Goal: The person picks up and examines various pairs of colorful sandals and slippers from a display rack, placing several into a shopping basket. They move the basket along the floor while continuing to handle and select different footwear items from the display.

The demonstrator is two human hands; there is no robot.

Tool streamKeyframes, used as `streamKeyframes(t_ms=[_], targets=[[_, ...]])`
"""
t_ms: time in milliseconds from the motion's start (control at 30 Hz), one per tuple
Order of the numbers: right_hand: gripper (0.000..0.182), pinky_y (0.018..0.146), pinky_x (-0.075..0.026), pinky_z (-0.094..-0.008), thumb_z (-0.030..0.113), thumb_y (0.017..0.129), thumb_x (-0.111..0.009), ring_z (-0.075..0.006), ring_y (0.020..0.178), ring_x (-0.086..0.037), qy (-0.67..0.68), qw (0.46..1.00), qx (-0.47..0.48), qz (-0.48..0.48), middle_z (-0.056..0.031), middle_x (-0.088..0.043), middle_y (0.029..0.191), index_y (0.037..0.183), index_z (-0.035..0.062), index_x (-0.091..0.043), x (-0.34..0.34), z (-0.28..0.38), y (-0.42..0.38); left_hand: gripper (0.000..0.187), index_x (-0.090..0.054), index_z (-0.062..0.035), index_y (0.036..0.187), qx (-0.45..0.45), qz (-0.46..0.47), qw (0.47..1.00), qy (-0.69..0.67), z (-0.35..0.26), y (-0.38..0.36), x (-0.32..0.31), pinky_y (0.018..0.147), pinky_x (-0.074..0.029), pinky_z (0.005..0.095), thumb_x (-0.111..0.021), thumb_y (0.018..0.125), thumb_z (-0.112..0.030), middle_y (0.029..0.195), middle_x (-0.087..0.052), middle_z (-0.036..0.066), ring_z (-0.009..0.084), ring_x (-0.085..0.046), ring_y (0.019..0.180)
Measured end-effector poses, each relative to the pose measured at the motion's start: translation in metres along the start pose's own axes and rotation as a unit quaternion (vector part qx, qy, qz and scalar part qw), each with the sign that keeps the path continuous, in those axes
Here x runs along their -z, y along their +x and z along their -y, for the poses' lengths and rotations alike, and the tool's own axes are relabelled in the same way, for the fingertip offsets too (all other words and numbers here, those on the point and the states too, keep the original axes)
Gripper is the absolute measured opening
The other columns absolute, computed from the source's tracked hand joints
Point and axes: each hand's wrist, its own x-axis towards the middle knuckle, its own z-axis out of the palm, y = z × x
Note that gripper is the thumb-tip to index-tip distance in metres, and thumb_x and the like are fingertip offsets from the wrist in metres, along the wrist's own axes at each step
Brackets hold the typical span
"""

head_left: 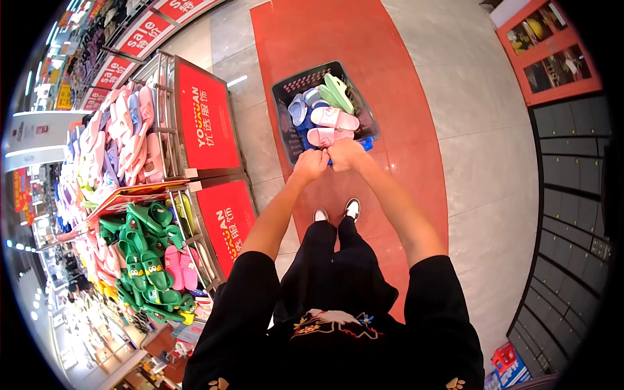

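Observation:
Out in front of me is a dark grey plastic shopping basket (pixel 281 120) with slotted walls, its near side toward my body. Inside lie green slippers (pixel 337 93), pink slippers (pixel 335 118) and greyish-blue slippers (pixel 298 110). My left hand (pixel 312 164) and my right hand (pixel 346 154) are side by side at the basket's near end, fingers curled round its handle or rim. The exact part they grip is hidden under the fingers. A bright blue piece (pixel 368 143) shows just beyond my right hand.
Left, display bins with red panels (pixel 203 117) hold heaps of pink slippers (pixel 133 123) and green slippers (pixel 153 270). Dark grey lockers (pixel 565 195) line the right, below a red cabinet (pixel 549 52). A red floor strip (pixel 409 169) runs underfoot.

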Motion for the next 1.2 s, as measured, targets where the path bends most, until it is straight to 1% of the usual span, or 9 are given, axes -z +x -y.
streamKeyframes(t_ms=[100, 167, 233, 300, 467, 533, 700, 833, 1200], targets=[[0.017, 0.09, -0.037, -0.0514, 0.021, 0.067, -0.059, -0.0319, 0.075, -0.064, -0.035, 0.999, 0.015, 0.003, -0.0161, -0.066, 0.077, 0.072, 0.0067, -0.067, 0.021, -0.008, 0.004, 0.045, -0.061, 0.0028, 0.065, -0.015, 0.0, 0.999, -0.03, -0.006, 0.016, 0.018, 0.066, -0.047, 0.0509, -0.04, 0.089, -0.028, 0.068, -0.058, 0.026, 0.0435, -0.058, 0.066], [0.018, 0.064, -0.05, -0.0445, 0.022, 0.064, -0.06, -0.0345, 0.07, -0.063, -0.021, 0.998, 0.046, -0.045, -0.0172, -0.065, 0.071, 0.071, 0.0055, -0.064, 0.022, -0.02, 0.027, 0.044, -0.06, 0.0023, 0.064, -0.031, -0.001, 0.999, -0.027, 0.011, 0.032, 0.019, 0.065, -0.046, 0.051, -0.041, 0.089, -0.028, 0.067, -0.058, 0.026, 0.0432, -0.058, 0.066], [0.016, 0.064, -0.05, -0.0437, 0.02, 0.062, -0.061, -0.0341, 0.07, -0.063, -0.017, 0.997, 0.054, -0.049, -0.0169, -0.065, 0.071, 0.069, 0.0053, -0.064, 0.031, -0.031, 0.052, 0.044, -0.061, 0.0019, 0.063, -0.015, -0.024, 0.999, -0.032, 0.018, 0.052, 0.031, 0.064, -0.046, 0.0508, -0.041, 0.089, -0.028, 0.066, -0.058, 0.026, 0.0428, -0.058, 0.065], [0.017, 0.064, -0.05, -0.0432, 0.017, 0.063, -0.059, -0.0335, 0.07, -0.064, -0.034, 0.999, 0.03, -0.003, -0.0171, -0.065, 0.073, 0.07, 0.0031, -0.065, 0.061, -0.031, 0.051, 0.044, -0.06, 0.0015, 0.061, -0.008, -0.021, 0.997, -0.07, 0.008, 0.065, 0.053, 0.063, -0.046, 0.0504, -0.041, 0.089, -0.027, 0.065, -0.058, 0.025, 0.0422, -0.058, 0.064], [0.017, 0.064, -0.05, -0.0434, 0.016, 0.062, -0.059, -0.0332, 0.069, -0.064, -0.045, 0.997, 0.069, -0.009, -0.0175, -0.065, 0.071, 0.07, 0.0032, -0.065, 0.081, -0.064, 0.116, 0.04, -0.06, -0.001, 0.057, 0.005, -0.034, 0.999, -0.037, 0.035, 0.117, 0.078, 0.058, -0.047, 0.0499, -0.043, 0.086, -0.024, 0.062, -0.058, 0.022, 0.0402, -0.058, 0.058], [0.017, 0.064, -0.05, -0.0435, 0.016, 0.061, -0.059, -0.0335, 0.069, -0.063, -0.056, 0.995, 0.082, -0.014, -0.0176, -0.065, 0.071, 0.07, 0.0031, -0.065, 0.09, -0.079, 0.143, 0.039, -0.058, -0.0019, 0.055, -0.033, -0.043, 0.998, -0.023, 0.048, 0.139, 0.09, 0.057, -0.047, 0.0497, -0.044, 0.084, -0.023, 0.06, -0.058, 0.021, 0.0395, -0.058, 0.056], [0.021, 0.065, -0.051, -0.0418, 0.019, 0.06, -0.059, -0.0335, 0.071, -0.064, -0.075, 0.995, 0.071, -0.01, -0.0177, -0.065, 0.073, 0.072, 0.0032, -0.065, 0.141, -0.094, 0.204, 0.04, -0.058, -0.0012, 0.055, 0.028, -0.087, 0.995, -0.045, 0.087, 0.198, 0.118, 0.057, -0.047, 0.0489, -0.044, 0.084, -0.024, 0.06, -0.058, 0.021, 0.0385, -0.058, 0.057], [0.021, 0.063, -0.052, -0.0427, 0.021, 0.062, -0.059, -0.0337, 0.069, -0.064, -0.084, 0.99, 0.112, 0.019, -0.0182, -0.065, 0.074, 0.073, 0.0036, -0.063, 0.169, -0.111, 0.253, 0.04, -0.059, -0.0004, 0.056, 0.057, -0.099, 0.99, -0.078, 0.11, 0.234, 0.14, 0.058, -0.048, 0.0495, -0.046, 0.084, -0.025, 0.06, -0.058, 0.022, 0.0391, -0.059, 0.057], [0.024, 0.067, -0.051, -0.044, 0.025, 0.061, -0.063, -0.0339, 0.07, -0.064, -0.104, 0.988, 0.104, 0.049, -0.0178, -0.065, 0.074, 0.071, 0.0032, -0.065, 0.232, -0.146, 0.373, 0.046, -0.063, -0.0006, 0.059, 0.101, -0.108, 0.986, -0.071, 0.185, 0.329, 0.183, 0.064, -0.049, 0.0485, -0.042, 0.086, -0.03, 0.063, -0.059, 0.022, 0.0391, -0.061, 0.062]])
